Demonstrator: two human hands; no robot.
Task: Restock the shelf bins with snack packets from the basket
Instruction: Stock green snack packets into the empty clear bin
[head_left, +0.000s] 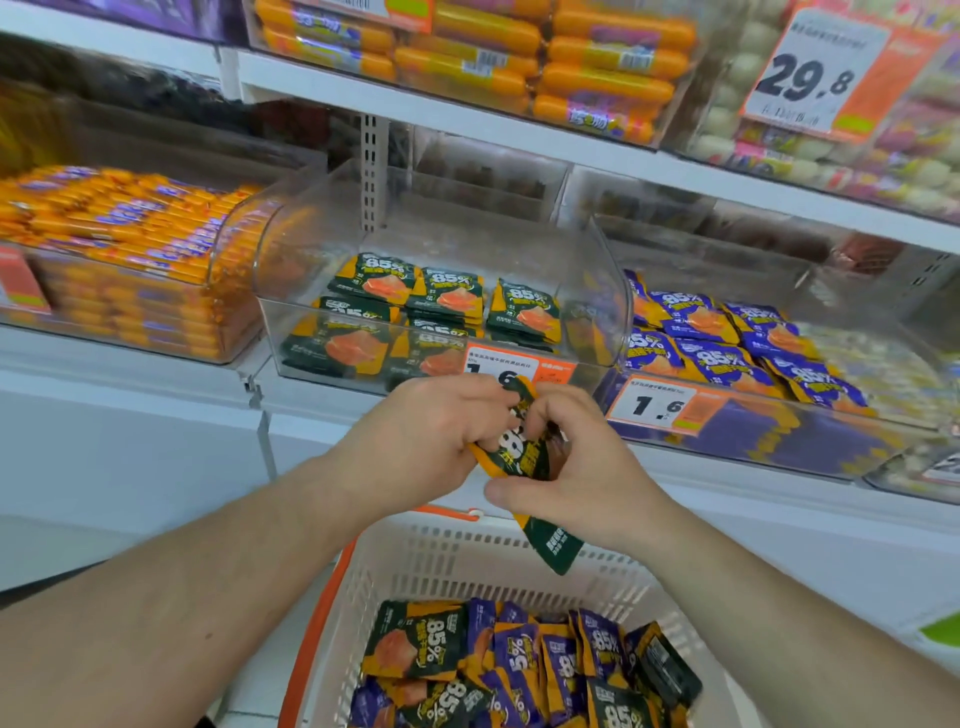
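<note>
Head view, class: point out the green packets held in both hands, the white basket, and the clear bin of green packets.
green packets (524, 447): head view, printed front between the hands.
white basket (467, 558): head view, slotted far wall.
clear bin (597, 270): head view, transparent right wall.

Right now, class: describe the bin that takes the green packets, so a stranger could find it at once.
Start at the middle shelf, above the basket. The clear bin sits centre. Only it holds dark green packets; its neighbours hold orange sausages and purple packets.
</note>
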